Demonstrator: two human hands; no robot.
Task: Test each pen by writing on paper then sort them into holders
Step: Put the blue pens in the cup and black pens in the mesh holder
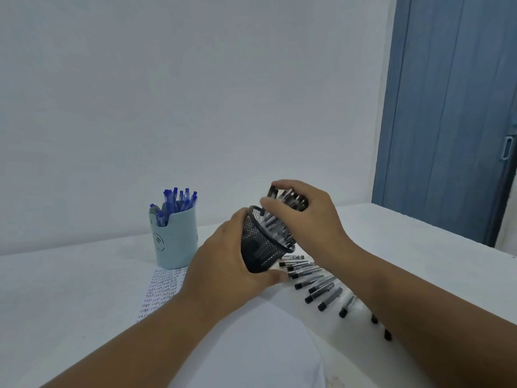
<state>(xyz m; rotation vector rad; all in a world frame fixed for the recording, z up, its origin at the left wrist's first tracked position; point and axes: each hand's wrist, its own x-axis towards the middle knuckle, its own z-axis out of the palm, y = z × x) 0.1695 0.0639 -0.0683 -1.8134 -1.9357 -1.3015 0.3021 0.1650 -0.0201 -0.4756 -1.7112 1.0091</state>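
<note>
Left hand (226, 264) grasps black mesh holder (260, 245), tilted right, lifted above the worktop (70, 289). Right hand (305, 217) grips a bundle of black pens (282, 208) partly inside it. More black pens (316, 284) lie fanned below. Blue pens (179, 201) stand in teal cup (176, 242), far left, beside written paper (161, 289).

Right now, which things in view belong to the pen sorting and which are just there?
Job: black mesh holder in left hand; black pens gripped by right hand; loose black pens; blue holder; blue pens; test paper.

Not job: blue door; table.
</note>
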